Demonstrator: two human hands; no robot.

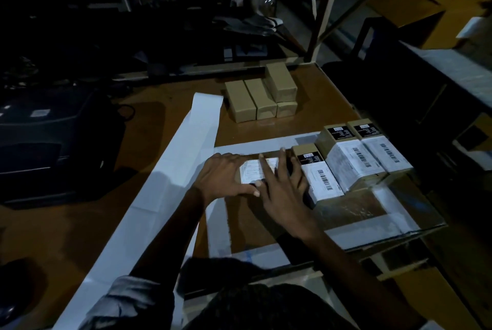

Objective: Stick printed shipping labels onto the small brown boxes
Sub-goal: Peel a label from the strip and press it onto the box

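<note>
both hands lay on a small brown box (262,170) near the middle of the wooden table (165,122), pressing a white label (251,171) flat on its top. the left hand (226,176) had straight fingers close together along the label's left edge, thumb stretched under its near edge. the right hand (282,191) had its fingers spread, flat across the label's right part. just right of it stood 3 labelled boxes (356,162) in a row. 4 plain boxes (262,98) sat further back. a long strip of white backing paper (170,175) ran to the left.
</note>
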